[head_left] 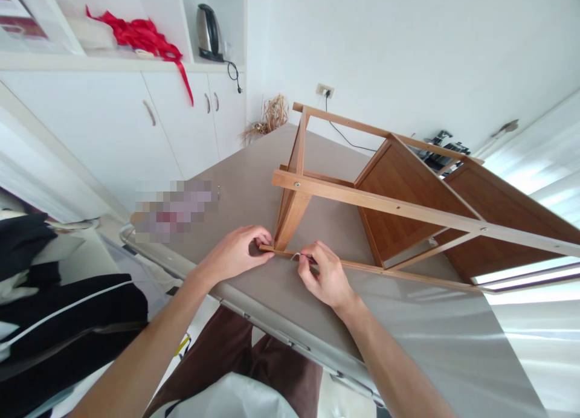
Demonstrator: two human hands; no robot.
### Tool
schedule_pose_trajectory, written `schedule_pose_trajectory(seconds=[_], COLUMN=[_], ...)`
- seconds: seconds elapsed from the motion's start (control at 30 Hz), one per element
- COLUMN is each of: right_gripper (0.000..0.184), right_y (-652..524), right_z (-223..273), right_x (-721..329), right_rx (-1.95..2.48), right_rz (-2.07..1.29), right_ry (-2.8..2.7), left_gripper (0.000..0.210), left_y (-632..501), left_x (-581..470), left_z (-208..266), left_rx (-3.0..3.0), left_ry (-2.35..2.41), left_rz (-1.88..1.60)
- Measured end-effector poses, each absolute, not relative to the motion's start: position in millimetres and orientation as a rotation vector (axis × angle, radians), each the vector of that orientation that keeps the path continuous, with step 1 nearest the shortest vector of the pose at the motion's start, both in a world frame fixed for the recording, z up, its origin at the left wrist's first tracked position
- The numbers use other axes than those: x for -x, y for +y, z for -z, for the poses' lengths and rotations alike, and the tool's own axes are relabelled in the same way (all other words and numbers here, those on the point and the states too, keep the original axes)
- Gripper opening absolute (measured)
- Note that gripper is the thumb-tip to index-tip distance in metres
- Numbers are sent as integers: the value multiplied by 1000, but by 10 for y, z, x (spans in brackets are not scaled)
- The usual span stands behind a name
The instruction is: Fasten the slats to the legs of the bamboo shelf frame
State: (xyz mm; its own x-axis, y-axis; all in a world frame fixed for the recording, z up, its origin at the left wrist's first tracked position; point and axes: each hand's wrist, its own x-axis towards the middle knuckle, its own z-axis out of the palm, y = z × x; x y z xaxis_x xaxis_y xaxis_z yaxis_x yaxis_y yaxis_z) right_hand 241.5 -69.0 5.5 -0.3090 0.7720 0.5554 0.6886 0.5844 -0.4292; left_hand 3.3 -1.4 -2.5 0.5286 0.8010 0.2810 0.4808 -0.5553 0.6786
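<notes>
A wooden shelf rack lies on its side on the grey-brown table, its slatless panels standing tilted at the right. My left hand is closed round the near-left end of the rack's lowest rail, thumb in front and fingers behind. Just to the right, my right hand pinches a small bent metal hex key. The key's short arm is beside that rail, near the joint with the end crosspiece; whether it sits in a screw cannot be made out. Screw heads show on the upper rail.
A blurred-out item lies at the table's left. Behind stand white cabinets with a kettle and red ribbon. Dark clothing is at the left; a black cord runs from the wall socket behind the rack.
</notes>
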Motion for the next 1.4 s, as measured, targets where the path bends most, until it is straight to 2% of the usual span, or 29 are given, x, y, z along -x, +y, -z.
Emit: schedule_pose_trajectory(seconds=[0.33,0.7,1.23,1.4], right_gripper=[16,18,15,17], right_y=[-631,-1079,-1241,-1177], right_z=[83,24,112,128], right_x=[-2489,-3073,-3019,-3036], right_rx=[1375,1678,1734,1782], right_rz=[94,292,299,285], right_ry=[-2014,-1916,-1790,-1715], left_gripper=[26,17,10,20], left_y=[4,-56,-133,-26], left_x=[-26,-16,-21,-22], left_z=[67,56,0,107], left_rx=[-2389,-2554,-2609,-2509], left_ry=[999,972,1375,1464], left_rz=[-799,-800,-843,-799])
